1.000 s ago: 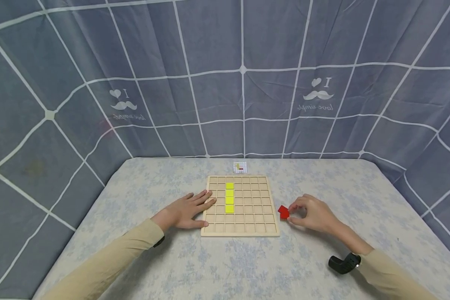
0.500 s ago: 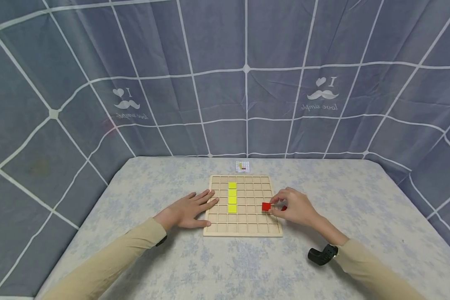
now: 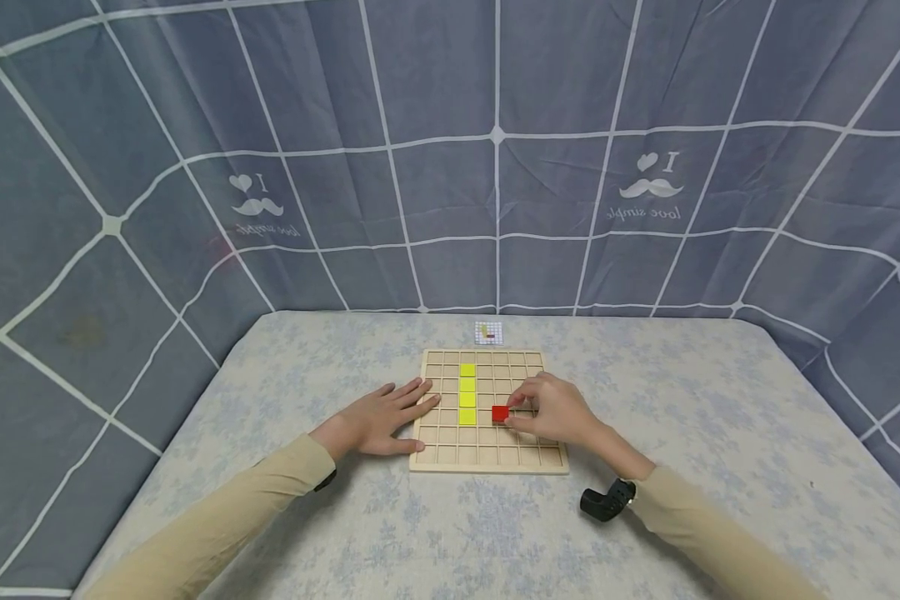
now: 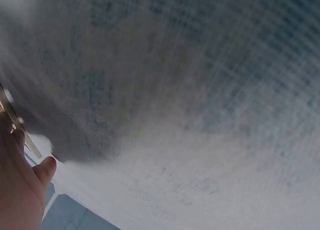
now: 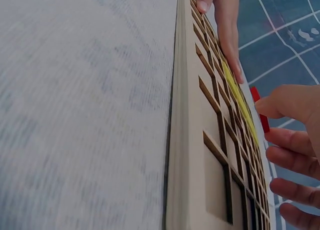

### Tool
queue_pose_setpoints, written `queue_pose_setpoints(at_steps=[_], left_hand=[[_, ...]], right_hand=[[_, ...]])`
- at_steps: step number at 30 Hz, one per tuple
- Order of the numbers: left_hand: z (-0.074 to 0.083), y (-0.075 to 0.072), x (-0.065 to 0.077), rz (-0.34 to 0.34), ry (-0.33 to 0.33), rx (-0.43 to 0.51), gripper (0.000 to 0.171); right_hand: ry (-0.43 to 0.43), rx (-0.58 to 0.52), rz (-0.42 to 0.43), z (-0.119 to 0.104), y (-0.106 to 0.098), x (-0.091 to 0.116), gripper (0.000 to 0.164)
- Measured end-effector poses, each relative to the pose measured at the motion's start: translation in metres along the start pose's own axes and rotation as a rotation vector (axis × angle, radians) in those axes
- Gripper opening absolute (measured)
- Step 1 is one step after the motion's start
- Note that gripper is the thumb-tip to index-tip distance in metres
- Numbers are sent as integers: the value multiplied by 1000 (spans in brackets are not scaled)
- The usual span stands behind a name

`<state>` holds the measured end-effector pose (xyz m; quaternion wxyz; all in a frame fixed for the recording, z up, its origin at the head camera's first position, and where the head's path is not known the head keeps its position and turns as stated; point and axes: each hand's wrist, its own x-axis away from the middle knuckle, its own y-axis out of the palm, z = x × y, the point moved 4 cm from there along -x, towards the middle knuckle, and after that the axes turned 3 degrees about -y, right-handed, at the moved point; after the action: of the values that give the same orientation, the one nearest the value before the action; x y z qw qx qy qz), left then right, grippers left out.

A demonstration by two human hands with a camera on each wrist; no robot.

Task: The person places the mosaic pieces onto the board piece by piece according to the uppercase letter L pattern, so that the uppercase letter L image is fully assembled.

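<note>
My right hand pinches a red square tile between thumb and fingers, over the right-middle part of a wooden grid board. In the right wrist view the red tile stands out above the grid, gripped at its edge. Several yellow square tiles sit in one column of the board, left of the red tile with a gap between. My left hand lies spread with straight fingers on the board's left edge; in the left wrist view only part of the left hand shows at the lower left corner.
A small printed grid card lies just behind the board, with yellow and red marks on it. The table has a pale flowered cloth. A blue-grey checked curtain hangs behind and at both sides.
My right hand has taken a red tile from beside the board's right edge and carried it left over the grid. The left hand has stayed on the board.
</note>
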<state>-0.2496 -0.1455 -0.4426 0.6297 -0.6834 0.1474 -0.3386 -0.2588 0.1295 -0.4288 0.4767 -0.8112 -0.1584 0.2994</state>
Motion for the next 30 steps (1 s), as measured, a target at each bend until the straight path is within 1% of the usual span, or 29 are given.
queue_pose_setpoints(at_steps=[6, 12, 21, 30], left_hand=[[1, -1, 0, 0, -1, -3, 77], [1, 0, 1, 5, 4, -2, 76], [2, -1, 0, 9, 1, -9, 77], [1, 1, 0, 9, -4, -9, 77]], right_hand=[[6, 1, -37, -3, 11, -9, 17], [25, 4, -71, -4, 20, -12, 19], [39, 23, -68, -6, 21, -13, 19], [49, 5, -71, -7, 21, -13, 20]])
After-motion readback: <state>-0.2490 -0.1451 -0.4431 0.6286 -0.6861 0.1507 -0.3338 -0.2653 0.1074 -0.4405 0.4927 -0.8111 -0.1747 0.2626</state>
